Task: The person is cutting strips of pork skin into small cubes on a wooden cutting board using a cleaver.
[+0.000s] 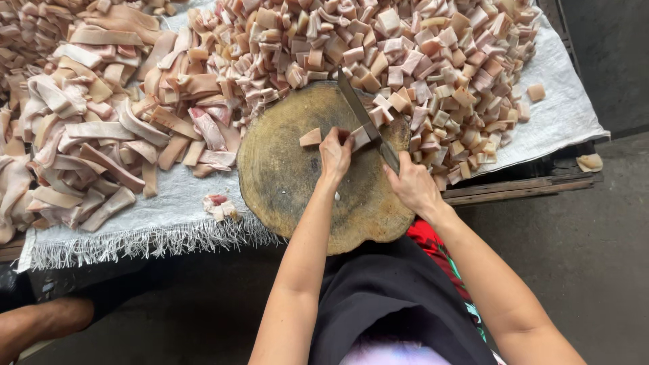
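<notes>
Right hand (414,186) closed around handle of long steel-bladed knife (358,111), blade angled across round, worn wooden chopping block (284,169). Left hand (334,154) pinching pale pink strip of pork skin (359,137) against blade, on block's far side. One cut cube (310,138) just beside. Heaped cubes (419,54) beyond, long uncut strips (101,128) left, on white woven cloth (561,115).

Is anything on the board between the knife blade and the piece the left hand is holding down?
Nothing visible. The left hand pins a meat strip on the round wooden board, and the knife in the right hand lies right against it. One loose cube sits left of the fingers, clear of the blade.
</notes>
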